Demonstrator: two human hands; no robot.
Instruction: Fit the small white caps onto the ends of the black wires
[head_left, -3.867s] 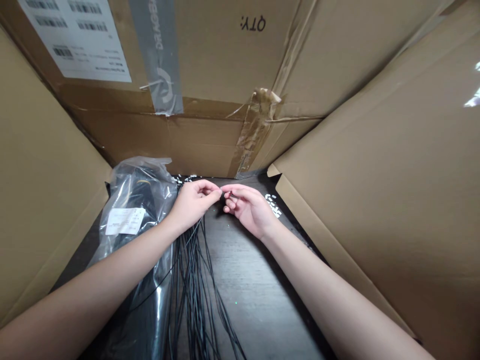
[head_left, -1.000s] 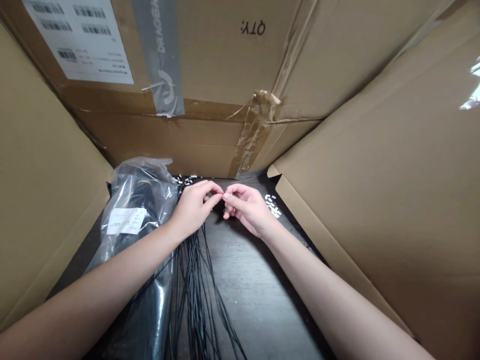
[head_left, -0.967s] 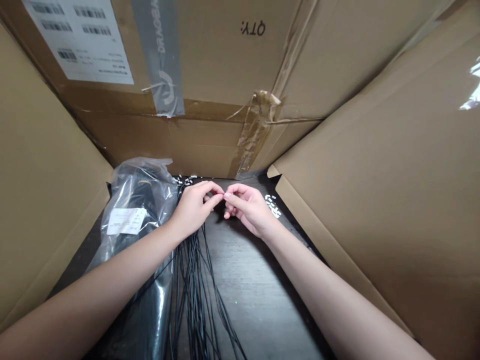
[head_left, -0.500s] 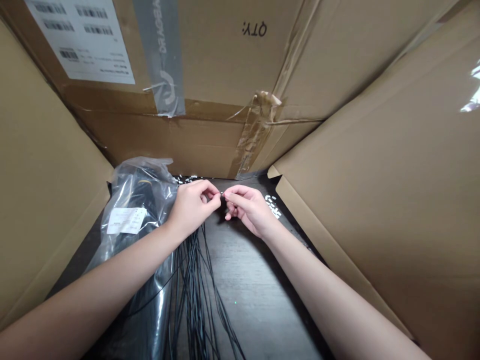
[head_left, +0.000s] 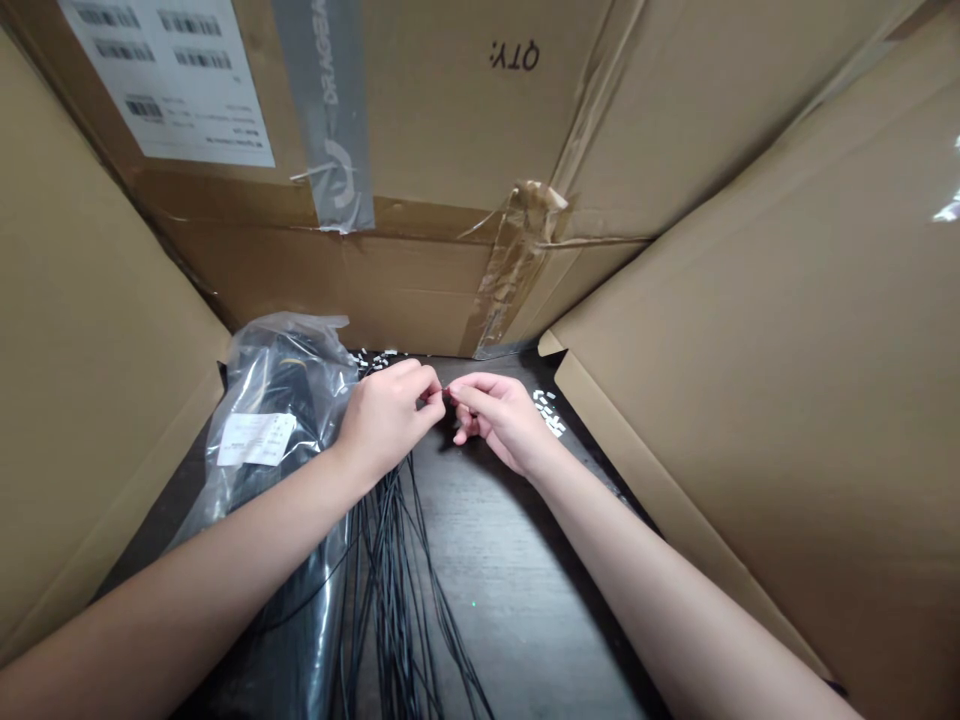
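My left hand [head_left: 386, 415] is closed around the far ends of a bunch of thin black wires [head_left: 394, 590], which run back toward me over the dark table [head_left: 510, 580]. Its thumb and forefinger pinch one wire tip. My right hand [head_left: 499, 415] meets it fingertip to fingertip, pinching something tiny at that same tip; I cannot make out what it is. Both hands hover just above the tabletop near its far end.
A clear plastic bag [head_left: 277, 400] of black wires with a white label lies left of my left hand. Small white pieces [head_left: 547, 412] lie scattered right of my right hand and others [head_left: 375, 357] behind the hands. Cardboard boxes [head_left: 450, 180] wall in the far, left and right sides.
The hands have stayed together at the wire tip, with small finger movements only. The view has shifted slightly.
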